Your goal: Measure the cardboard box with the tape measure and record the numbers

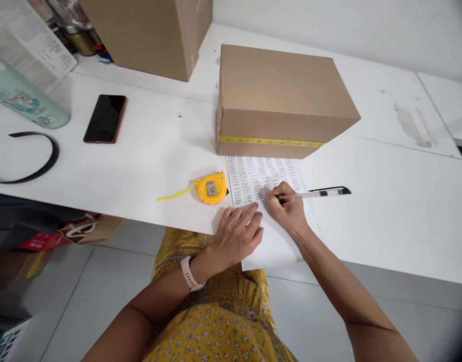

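Note:
My right hand (287, 208) is closed around a clear pen with a black cap and clip (313, 193). The pen's tip end meets a white sheet of paper (268, 236) covered in columns of small handwritten entries. My left hand (238, 232) lies flat over the paper's left edge with its fingers stretched out, a pale pink band on the wrist. Just beyond that hand sits a yellow tape measure (211, 188), its yellow strap trailing left. A taped cardboard box (283, 95) stands over the paper's far end and hides part of it.
A black phone (105, 118), a mint green bottle (27, 93) and a curved black band (52, 156) lie on the left of the white table (155, 151). Another, larger cardboard box (151, 35) stands behind. Paper bags (95, 229) are on the floor below the table's front edge.

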`<state>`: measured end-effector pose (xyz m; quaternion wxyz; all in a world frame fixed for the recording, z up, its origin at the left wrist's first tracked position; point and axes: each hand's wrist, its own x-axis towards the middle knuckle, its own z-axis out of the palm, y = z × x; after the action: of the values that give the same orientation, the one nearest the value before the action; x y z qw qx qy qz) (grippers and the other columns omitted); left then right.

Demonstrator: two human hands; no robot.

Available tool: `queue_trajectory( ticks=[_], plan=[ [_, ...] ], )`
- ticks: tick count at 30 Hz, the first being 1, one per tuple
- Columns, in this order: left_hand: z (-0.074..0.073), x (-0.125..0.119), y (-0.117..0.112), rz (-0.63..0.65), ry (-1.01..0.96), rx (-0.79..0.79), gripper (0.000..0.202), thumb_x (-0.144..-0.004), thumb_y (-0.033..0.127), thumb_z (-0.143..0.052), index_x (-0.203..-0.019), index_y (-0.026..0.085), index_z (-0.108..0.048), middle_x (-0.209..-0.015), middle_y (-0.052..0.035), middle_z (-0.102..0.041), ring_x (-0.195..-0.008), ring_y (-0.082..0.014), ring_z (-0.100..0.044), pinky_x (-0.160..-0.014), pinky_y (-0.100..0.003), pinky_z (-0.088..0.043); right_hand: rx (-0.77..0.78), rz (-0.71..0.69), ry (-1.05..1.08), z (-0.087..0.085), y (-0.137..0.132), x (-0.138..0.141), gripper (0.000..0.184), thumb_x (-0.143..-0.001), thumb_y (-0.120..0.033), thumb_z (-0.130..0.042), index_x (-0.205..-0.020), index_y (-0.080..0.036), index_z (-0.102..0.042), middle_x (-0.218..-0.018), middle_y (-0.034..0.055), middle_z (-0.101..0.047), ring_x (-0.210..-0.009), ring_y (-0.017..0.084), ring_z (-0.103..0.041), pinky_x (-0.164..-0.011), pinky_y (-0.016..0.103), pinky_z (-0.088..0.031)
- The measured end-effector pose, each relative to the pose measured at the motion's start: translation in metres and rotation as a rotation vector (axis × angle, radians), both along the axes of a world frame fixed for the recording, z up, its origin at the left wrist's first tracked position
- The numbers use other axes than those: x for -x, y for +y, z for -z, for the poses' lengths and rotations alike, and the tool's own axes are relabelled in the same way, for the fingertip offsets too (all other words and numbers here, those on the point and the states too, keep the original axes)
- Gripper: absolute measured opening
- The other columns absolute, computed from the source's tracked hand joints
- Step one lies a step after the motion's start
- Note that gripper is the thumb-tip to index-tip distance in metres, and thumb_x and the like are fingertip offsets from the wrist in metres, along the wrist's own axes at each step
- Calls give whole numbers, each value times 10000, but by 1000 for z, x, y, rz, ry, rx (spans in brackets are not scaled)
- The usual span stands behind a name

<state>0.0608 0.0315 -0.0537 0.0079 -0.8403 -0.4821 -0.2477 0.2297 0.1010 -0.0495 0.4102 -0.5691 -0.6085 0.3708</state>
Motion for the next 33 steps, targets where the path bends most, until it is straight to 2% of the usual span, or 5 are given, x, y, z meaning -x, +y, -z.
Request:
queue_trajectory(
  ticks=[10, 33],
  plan=[
    [1, 0, 0, 0, 15, 23, 240, -980, 296, -590, -1166, 187, -696, -1366, -114, -683, -883, -225, -635, -769, -409, -422, -20, 41, -2, -1, 1, 0, 268, -801, -230, -656, -652, -238, -434, -583, -54, -407, -552, 113, -368, -501, 270, -309],
    [1, 1, 0, 3, -5, 5, 243, -994, 296, -562, -1153, 170, -694, -1361, -100, -694, -867, -216, -636, -750, -403, -419, -29, 35, -14, -1, 3, -2, 256, -799, -208, -642, -653, -236, -433, -594, -58, -406, -565, 113, -378, -531, 278, -308]
  ],
)
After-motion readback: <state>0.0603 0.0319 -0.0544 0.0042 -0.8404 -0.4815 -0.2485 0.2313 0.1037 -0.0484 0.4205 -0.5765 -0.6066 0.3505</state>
